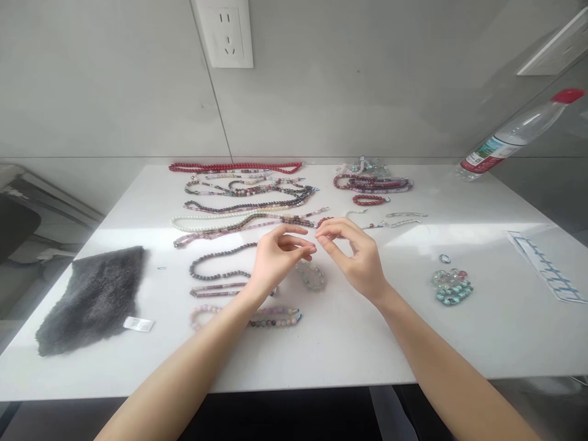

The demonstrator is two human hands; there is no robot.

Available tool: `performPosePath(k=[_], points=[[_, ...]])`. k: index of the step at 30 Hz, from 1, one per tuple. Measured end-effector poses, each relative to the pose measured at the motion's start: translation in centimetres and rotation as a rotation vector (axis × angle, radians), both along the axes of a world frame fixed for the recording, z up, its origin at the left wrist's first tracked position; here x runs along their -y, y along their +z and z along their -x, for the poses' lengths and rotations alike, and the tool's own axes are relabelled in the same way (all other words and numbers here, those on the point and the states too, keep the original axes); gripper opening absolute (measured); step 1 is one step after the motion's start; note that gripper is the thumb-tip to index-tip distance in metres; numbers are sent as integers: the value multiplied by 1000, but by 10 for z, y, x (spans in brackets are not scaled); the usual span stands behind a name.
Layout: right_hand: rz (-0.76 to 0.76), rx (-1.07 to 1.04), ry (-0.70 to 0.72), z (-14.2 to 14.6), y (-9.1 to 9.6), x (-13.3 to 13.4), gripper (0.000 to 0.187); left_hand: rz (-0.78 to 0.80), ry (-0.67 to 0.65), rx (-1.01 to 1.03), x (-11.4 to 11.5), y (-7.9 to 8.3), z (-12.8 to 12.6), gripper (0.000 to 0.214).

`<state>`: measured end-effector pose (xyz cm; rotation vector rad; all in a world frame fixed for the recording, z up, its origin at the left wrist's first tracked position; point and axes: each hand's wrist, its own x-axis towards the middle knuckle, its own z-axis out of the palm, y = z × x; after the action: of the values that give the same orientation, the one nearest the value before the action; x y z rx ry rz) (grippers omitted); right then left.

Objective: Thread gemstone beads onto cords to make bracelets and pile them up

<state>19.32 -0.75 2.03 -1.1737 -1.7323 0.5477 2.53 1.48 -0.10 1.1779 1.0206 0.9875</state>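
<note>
My left hand is closed in a pinch over the middle of the table, thumb and fingers brought together. Facing it, my right hand pinches too, its fingertips almost meeting those of the left. Whatever lies between the fingertips is too fine to make out. Just below them is a blurred bracelet of pale green beads; I cannot tell whether it hangs from the fingers or rests on the table. A dark bead strand runs behind my left hand. Some red beads show just beyond the fingertips.
Red, white and multicoloured bead strands lie left of centre on the white table. Bracelets sit at right, a red bracelet farther back. Around them are grey fluffy cloth, a tilted bottle and patterned paper.
</note>
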Motion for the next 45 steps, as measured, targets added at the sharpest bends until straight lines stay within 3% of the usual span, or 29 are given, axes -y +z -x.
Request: performPosePath(k=[6, 12, 15, 24, 31, 37, 42, 45], points=[[60, -58, -52, 2, -3, -1, 7, -152, -36, -31, 1, 0, -4, 22], [357, -260, -45, -3, -4, -8, 31, -66, -44, -15, -3, -3, -2, 22], [432, -228, 0, -3, -2, -8, 30, -46, -35, 21, -4, -6, -1, 27], [306, -155, 5, 0, -2, -6, 20, 44, -62, 125, -4, -5, 2, 27], [339, -61, 28, 1, -1, -5, 19, 179, -30, 244, -9, -13, 9, 30], [433, 84, 109, -3, 1, -7, 23, 93, 0, 121, -9, -12, 7, 26], [412, -40, 31, -6, -7, -11, 27, 0, 12, 64, -8, -9, 5, 24], [420, -133, 65, -6, -12, -13, 22, -25, -7, 81, -7, -9, 5, 22]])
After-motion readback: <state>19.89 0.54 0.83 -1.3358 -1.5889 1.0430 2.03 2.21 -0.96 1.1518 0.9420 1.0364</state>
